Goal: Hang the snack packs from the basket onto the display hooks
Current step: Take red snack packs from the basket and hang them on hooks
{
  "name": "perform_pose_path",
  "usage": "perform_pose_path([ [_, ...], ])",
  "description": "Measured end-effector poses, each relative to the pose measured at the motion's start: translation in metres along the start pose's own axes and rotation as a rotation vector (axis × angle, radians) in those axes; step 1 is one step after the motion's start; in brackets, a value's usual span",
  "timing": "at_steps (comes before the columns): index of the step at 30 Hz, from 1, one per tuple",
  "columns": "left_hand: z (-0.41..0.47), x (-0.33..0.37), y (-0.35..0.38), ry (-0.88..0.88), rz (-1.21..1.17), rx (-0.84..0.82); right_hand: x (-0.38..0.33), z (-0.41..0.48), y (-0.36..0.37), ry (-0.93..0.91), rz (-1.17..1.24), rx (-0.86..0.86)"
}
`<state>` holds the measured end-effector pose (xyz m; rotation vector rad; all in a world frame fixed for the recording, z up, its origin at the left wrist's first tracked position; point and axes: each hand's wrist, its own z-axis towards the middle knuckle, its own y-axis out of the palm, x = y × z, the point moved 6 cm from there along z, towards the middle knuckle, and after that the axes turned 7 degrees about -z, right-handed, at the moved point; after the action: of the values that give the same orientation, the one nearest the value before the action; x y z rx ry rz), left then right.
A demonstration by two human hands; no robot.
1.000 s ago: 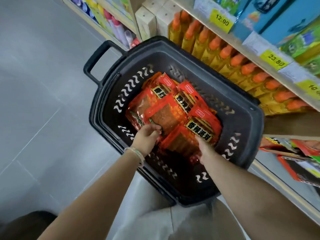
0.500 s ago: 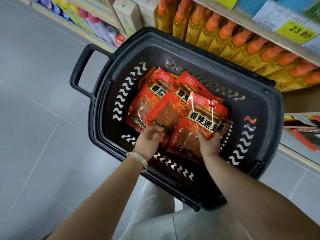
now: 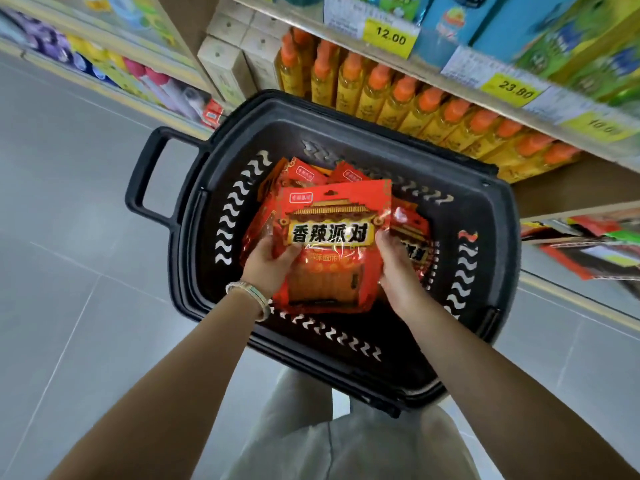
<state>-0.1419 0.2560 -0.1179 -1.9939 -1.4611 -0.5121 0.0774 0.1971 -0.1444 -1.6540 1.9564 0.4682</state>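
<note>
Nearest the camera, pale trousers and two bare forearms reach down over the grey tiled floor (image 3: 69, 271). The left hand (image 3: 270, 261), with a beaded bracelet (image 3: 249, 296) at its wrist, grips the left edge of a red foil snack pack with bold black-and-yellow lettering (image 3: 332, 244). The right hand (image 3: 398, 261) grips the right edge. Both thumbs lie on the printed face, and the fingers curl underneath, out of sight. Holding opposite edges probably keeps the floppy bag flat and face-up, so its top can be checked before hanging.

The snack pack is held just above the inside of a black plastic basket with wavy cut-outs (image 3: 485, 209), which stands on the floor. Its long axis runs near to far. The sealed bottom points back toward the person, and the header with its hang slot (image 3: 329, 192) points far, toward the shelving. That leaves the slot free of both hands, ready for a hook.

Beneath and beyond it, other red packs (image 3: 301, 174) lie loosely overlapped in the basket, so the task looks far from finished. The basket sits close against a wooden shelf (image 3: 554, 188), presumably to keep stock within reach.

Farther off are yellow bottles with orange caps (image 3: 398, 98) and yellow price tags (image 3: 391, 36). I cannot make out any display hooks.
</note>
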Motion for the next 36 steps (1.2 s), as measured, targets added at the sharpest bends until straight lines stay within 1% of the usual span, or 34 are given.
perform_pose_path([
  [3, 0.008, -0.016, -0.01, -0.008, 0.062, 0.082, 0.039, 0.026, -0.04, 0.198, 0.107, 0.313],
  [5, 0.01, -0.026, -0.014, -0.008, 0.047, 0.151, 0.067, 0.034, -0.058, 0.307, 0.159, 0.44],
  [7, 0.015, -0.032, -0.017, -0.01, 0.027, 0.201, 0.086, 0.044, -0.064, 0.34, 0.167, 0.454],
  [11, 0.029, -0.032, -0.018, -0.026, 0.024, 0.2, 0.098, 0.068, -0.056, 0.329, 0.118, 0.366],
  [14, 0.037, -0.035, -0.02, -0.046, 0.034, 0.195, 0.1, 0.076, -0.052, 0.258, 0.024, 0.391],
  [16, 0.039, -0.038, -0.023, -0.058, 0.03, 0.216, 0.096, 0.076, -0.053, 0.195, -0.04, 0.444],
  [20, 0.036, -0.041, -0.031, -0.055, -0.036, 0.25, 0.079, 0.067, -0.046, 0.086, -0.178, 0.493],
  [22, 0.033, -0.04, -0.033, -0.065, -0.125, 0.219, 0.07, 0.057, -0.041, 0.021, -0.213, 0.5],
  [26, 0.011, -0.025, -0.032, -0.062, -0.241, 0.099, 0.056, 0.021, -0.04, -0.027, -0.229, 0.489],
  [30, -0.025, -0.006, -0.029, -0.023, -0.129, 0.03, 0.033, -0.039, -0.046, -0.158, -0.263, 0.536],
  [33, -0.054, 0.019, -0.029, 0.088, -0.038, -0.007, 0.015, -0.085, -0.051, -0.212, -0.263, 0.579],
  [36, -0.082, 0.048, -0.024, 0.216, 0.017, -0.053, -0.003, -0.128, -0.063, -0.283, -0.187, 0.655],
])
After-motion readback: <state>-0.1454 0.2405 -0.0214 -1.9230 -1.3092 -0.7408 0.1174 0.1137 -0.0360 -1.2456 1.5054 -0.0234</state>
